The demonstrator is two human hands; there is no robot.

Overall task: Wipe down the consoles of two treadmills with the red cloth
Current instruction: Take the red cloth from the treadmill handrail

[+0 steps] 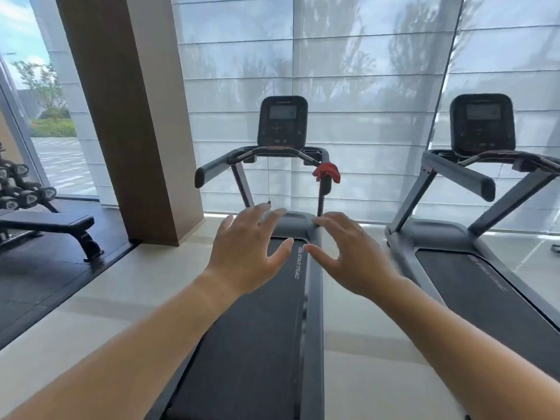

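Left hand and right hand hover spread; red cloth drapes handrail.

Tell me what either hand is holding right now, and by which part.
Nothing. The left hand and right hand are both open and empty; the red cloth is draped over the treadmill handrail, untouched.

The right treadmill is being cut off by the right edge, its belt lettering being blurred past reading. The left treadmill's belt is being partly covered by the left hand and right hand. Buttons on the left console are being shown too small to tell.
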